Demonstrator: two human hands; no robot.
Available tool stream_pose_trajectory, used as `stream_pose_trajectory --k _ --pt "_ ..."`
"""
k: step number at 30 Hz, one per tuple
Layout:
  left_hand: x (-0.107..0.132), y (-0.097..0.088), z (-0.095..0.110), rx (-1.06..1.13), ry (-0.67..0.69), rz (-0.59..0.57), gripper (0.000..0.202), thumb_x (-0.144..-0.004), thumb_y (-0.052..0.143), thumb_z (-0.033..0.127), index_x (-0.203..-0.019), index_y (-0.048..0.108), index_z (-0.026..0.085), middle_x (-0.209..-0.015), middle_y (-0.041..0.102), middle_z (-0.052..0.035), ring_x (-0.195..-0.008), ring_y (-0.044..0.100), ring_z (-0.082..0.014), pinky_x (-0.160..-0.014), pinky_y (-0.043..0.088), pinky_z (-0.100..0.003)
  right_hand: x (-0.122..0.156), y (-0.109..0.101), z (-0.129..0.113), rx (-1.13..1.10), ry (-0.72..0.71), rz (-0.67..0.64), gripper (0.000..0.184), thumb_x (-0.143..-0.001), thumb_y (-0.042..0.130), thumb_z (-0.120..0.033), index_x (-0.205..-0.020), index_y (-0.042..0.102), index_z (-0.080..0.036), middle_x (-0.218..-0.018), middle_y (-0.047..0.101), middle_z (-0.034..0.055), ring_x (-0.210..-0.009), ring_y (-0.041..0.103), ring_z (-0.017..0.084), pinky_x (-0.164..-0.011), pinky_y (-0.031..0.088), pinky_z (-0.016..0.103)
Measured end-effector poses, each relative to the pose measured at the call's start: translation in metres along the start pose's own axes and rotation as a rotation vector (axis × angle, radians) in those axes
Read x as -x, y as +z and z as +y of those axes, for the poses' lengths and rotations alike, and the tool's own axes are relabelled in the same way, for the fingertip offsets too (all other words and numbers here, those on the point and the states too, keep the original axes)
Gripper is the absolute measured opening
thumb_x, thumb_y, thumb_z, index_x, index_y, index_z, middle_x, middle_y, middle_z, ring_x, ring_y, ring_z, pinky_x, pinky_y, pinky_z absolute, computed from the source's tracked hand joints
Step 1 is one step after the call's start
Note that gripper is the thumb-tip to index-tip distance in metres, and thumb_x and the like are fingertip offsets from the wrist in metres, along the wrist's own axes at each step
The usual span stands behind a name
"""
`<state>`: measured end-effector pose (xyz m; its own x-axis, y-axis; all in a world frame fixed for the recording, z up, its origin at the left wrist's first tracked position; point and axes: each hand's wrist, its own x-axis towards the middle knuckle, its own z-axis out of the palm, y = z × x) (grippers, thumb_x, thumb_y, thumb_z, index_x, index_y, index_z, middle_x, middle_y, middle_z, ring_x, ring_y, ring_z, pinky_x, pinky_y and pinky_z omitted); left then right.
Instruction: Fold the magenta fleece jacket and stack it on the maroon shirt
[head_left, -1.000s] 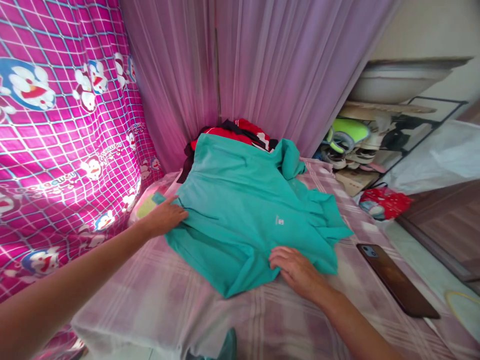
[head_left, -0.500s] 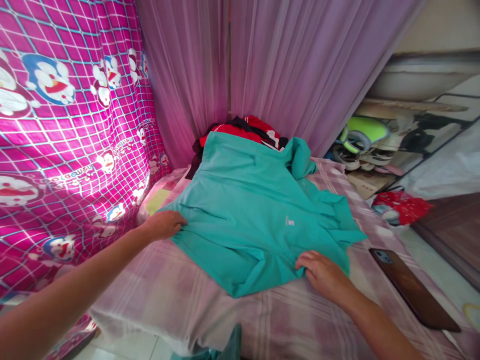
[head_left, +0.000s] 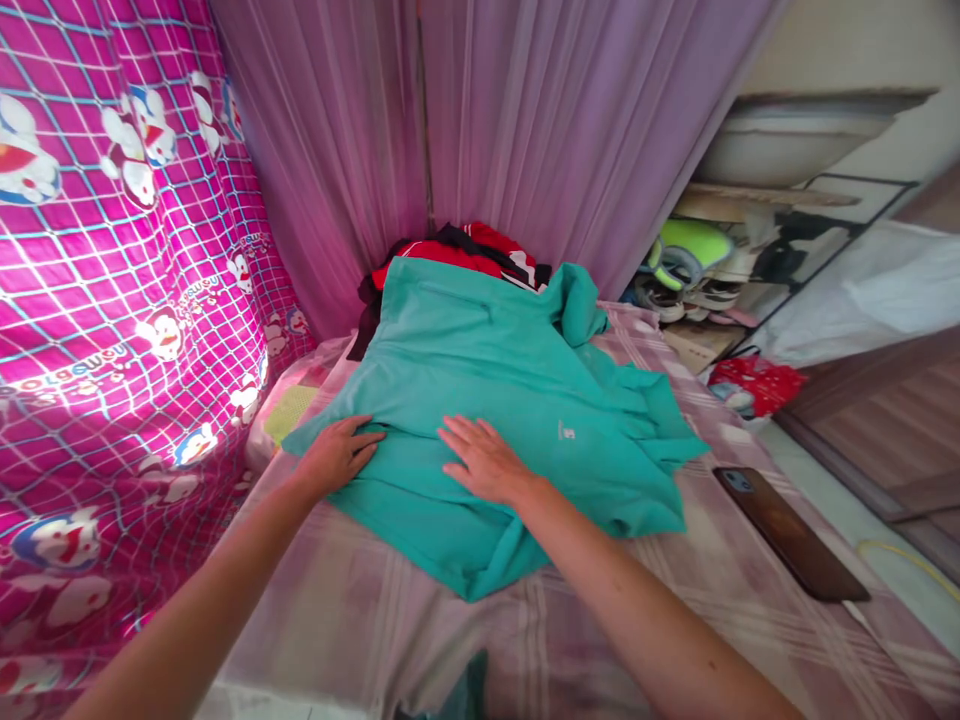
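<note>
A teal polo shirt [head_left: 480, 370] lies spread on the plaid bedsheet [head_left: 330, 600], with a small white logo on its chest and its collar toward the right. My left hand [head_left: 339, 455] rests on the shirt near its left hem, fingers apart. Flat on the middle of the fabric is my right hand [head_left: 484, 460], its fingers spread. Neither hand grips the cloth. Soft creases run across the shirt between and around the hands.
Red and black clothes [head_left: 450, 250] are heaped behind the shirt. A phone [head_left: 791, 530] with a white cable lies at right. Pink cartoon curtain [head_left: 150, 300] hangs at left, purple curtain [head_left: 510, 120] behind. A rack with shoes [head_left: 686, 290] stands beyond the bed.
My right hand has left the shirt's near right edge and moved left onto its middle, fingers now spread. My left hand has loosened from the hem and lies on the fabric. The view has shifted right.
</note>
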<state>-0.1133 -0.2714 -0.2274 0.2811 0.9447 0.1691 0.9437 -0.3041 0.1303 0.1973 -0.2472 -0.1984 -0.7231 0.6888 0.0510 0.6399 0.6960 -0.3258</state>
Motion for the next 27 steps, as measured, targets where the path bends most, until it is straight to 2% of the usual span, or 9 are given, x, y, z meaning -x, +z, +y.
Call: stream_pose_trajectory --k 3,5,8,10,12,15,19,22,27 --pt "0.009 -0.002 -0.013 0.11 -0.047 0.048 0.045 -0.095 0.038 0.049 -0.111 0.075 0.027 -0.136 0.061 -0.006 -0.119 0.06 -0.0253 -0.106 0.046 -0.04 -0.005 0.013 -0.002 0.001 0.015 -0.129 0.059 -0.099 0.043 -0.047 -0.151 0.039 -0.019 -0.16 0.032 0.0093 -0.148 0.027 0.026 -0.121 0.018 0.053" --pt "0.015 -0.004 -0.027 0.183 -0.137 0.097 0.043 -0.094 0.038 0.048 -0.106 0.073 0.026 -0.132 0.065 -0.0055 -0.116 0.062 -0.0237 -0.105 0.047 -0.039 -0.006 0.008 -0.003 0.029 0.033 -0.143 0.055 -0.099 0.043 -0.047 -0.145 0.048 -0.019 -0.156 0.039 0.0094 -0.144 0.035 0.026 -0.119 0.025 0.05" --pt "0.024 -0.003 -0.046 0.258 -0.334 0.185 0.034 -0.089 0.044 0.047 -0.102 0.068 0.026 -0.122 0.07 -0.0041 -0.111 0.065 -0.0238 -0.101 0.05 -0.039 -0.021 -0.01 -0.01 0.135 0.071 -0.152 0.04 -0.099 0.042 -0.041 -0.119 0.07 -0.019 -0.131 0.066 0.0106 -0.122 0.059 0.026 -0.105 0.043 0.042" --pt "0.027 0.0 -0.053 0.291 -0.405 0.221 0.031 -0.086 0.048 0.047 -0.101 0.065 0.025 -0.119 0.071 -0.0042 -0.109 0.066 -0.0242 -0.099 0.051 -0.038 -0.044 -0.018 -0.02 0.199 0.07 -0.14 0.04 -0.1 0.04 -0.038 -0.101 0.075 -0.019 -0.11 0.074 0.0107 -0.105 0.067 0.025 -0.093 0.049 0.037" --pt "0.027 0.004 -0.055 0.308 -0.414 0.24 0.031 -0.084 0.051 0.046 -0.101 0.065 0.024 -0.118 0.071 -0.0051 -0.109 0.066 -0.0244 -0.1 0.051 -0.039 -0.073 -0.02 -0.034 0.205 0.024 -0.097 0.04 -0.1 0.038 -0.036 -0.096 0.075 -0.02 -0.104 0.075 0.0094 -0.099 0.069 0.023 -0.086 0.05 0.033" --pt "0.026 0.007 -0.055 0.32 -0.384 0.25 0.033 -0.084 0.052 0.046 -0.103 0.067 0.023 -0.116 0.072 -0.0054 -0.109 0.066 -0.0244 -0.102 0.05 -0.039 -0.121 -0.009 -0.057 0.137 -0.052 -0.039 0.035 -0.099 0.04 -0.032 -0.104 0.073 -0.023 -0.109 0.073 0.0059 -0.101 0.067 0.02 -0.085 0.05 0.03" --pt "0.025 0.011 -0.057 0.328 -0.334 0.271 0.037 -0.085 0.051 0.046 -0.106 0.07 0.023 -0.116 0.071 -0.0058 -0.109 0.065 -0.0237 -0.102 0.05 -0.039 -0.171 0.009 -0.079 0.066 -0.051 -0.102 0.034 -0.096 0.046 -0.037 -0.117 0.07 -0.025 -0.121 0.069 0.0064 -0.109 0.065 0.021 -0.087 0.049 0.03" --pt "0.025 0.014 -0.06 0.297 -0.31 0.272 0.039 -0.086 0.049 0.045 -0.108 0.072 0.022 -0.115 0.07 -0.0064 -0.108 0.064 -0.0239 -0.101 0.05 -0.039 -0.193 0.019 -0.086 0.019 -0.046 -0.193 0.034 -0.092 0.053 -0.041 -0.116 0.071 -0.026 -0.122 0.07 0.0058 -0.111 0.064 0.022 -0.088 0.048 0.03" --pt "0.024 0.015 -0.062 0.215 -0.27 0.22 0.042 -0.09 0.044 0.042 -0.114 0.073 0.022 -0.115 0.068 -0.0077 -0.109 0.062 -0.0245 -0.1 0.049 -0.041 -0.207 0.027 -0.085 -0.032 -0.039 -0.27 0.025 -0.089 0.054 -0.029 -0.103 0.074 -0.025 -0.109 0.075 0.0028 -0.1 0.067 0.02 -0.079 0.048 0.027"
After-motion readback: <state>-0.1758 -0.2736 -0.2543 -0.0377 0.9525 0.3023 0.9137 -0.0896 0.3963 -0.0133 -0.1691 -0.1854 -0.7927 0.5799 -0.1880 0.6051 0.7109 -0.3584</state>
